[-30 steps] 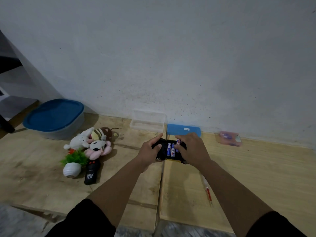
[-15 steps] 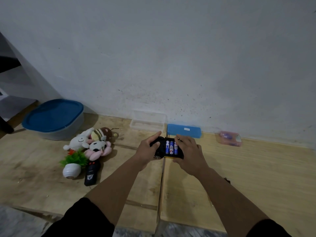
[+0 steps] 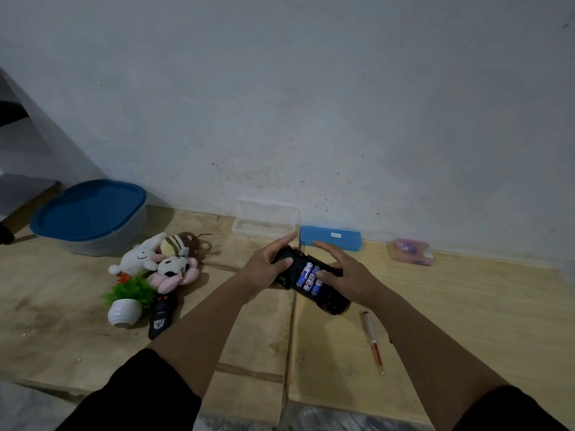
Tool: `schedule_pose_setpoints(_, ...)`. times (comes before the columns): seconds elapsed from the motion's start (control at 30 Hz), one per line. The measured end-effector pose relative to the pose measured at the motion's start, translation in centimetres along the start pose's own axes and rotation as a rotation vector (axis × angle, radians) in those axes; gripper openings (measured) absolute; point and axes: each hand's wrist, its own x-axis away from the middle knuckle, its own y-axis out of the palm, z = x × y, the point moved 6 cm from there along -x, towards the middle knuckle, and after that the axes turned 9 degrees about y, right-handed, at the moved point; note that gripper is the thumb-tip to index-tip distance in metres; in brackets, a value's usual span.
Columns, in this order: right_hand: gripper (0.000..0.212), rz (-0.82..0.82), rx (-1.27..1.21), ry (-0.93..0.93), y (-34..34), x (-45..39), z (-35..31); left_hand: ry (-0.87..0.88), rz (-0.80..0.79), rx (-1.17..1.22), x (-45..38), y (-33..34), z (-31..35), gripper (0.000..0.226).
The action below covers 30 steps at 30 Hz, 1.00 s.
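A black toy car [image 3: 329, 301] is held upside down above the wooden boards, its battery bay uncovered. Three blue and white batteries [image 3: 309, 279] lie side by side in the bay. My left hand [image 3: 264, 269] grips the car's left end, thumb on its underside. My right hand [image 3: 345, 275] holds the car's right side, its thumb pressing on the rightmost battery, the other fingers spread above the car.
A red-handled screwdriver [image 3: 373, 342] lies on the right board. A black remote [image 3: 161, 315], a small potted plant [image 3: 126, 301] and plush toys [image 3: 161, 258] sit at left. Against the wall stand a blue-lidded tub [image 3: 90, 213], a clear box [image 3: 264, 220], a blue case [image 3: 331, 237] and a pink box [image 3: 410, 251].
The car has been lifted and turned so its right end points toward me. My right hand has opened its fingers over the car, uncovering the screwdriver on the board.
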Motion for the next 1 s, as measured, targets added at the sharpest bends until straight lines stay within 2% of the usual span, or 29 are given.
schedule_pose_setpoints(0.1, 0.067, -0.188, -0.193, 0.085, 0.8, 0.5, 0.1, 0.045, 0.094, -0.007, -0.7, 0.1, 0.6, 0.044)
schedule_pose_setpoints(0.2, 0.075, -0.18, -0.27, 0.18, 1.1, 0.8, 1.1, 0.046, 0.18, -0.005, -1.0, 0.8, 0.1, 0.05)
schedule_pose_setpoints(0.3, 0.076, -0.105, -0.323, 0.222, 1.0, 1.2, 2.7, -0.066, 0.088, 0.02, -0.8, 2.6, -1.2, 0.06)
schedule_pose_setpoints(0.43, 0.068, -0.026, -0.365, 0.182, 0.8, 1.7, 4.0, -0.173, -0.086, -0.027, -0.1, 5.1, -3.0, 0.075)
schedule_pose_setpoints(0.53, 0.056, 0.023, -0.371, 0.178, 0.5, 1.8, 5.1, -0.148, -0.088, -0.061, -0.2, 6.2, -3.4, 0.075)
schedule_pose_setpoints(0.67, 0.053, 0.112, -0.373, 0.149, 0.0, 1.8, 6.4, -0.08, -0.077, -0.11, -0.8, 7.1, -3.5, 0.073)
schedule_pose_setpoints(0.83, 0.042, 0.202, -0.294, 0.104, -0.8, 1.7, 8.3, -0.063, -0.158, -0.171, -1.5, 8.9, -4.0, 0.071)
schedule_pose_setpoints(1.0, 0.043, 0.145, -0.33, 0.133, -2.2, 1.9, 11.5, -0.135, -0.296, -0.149, -1.8, 11.9, -5.9, 0.099)
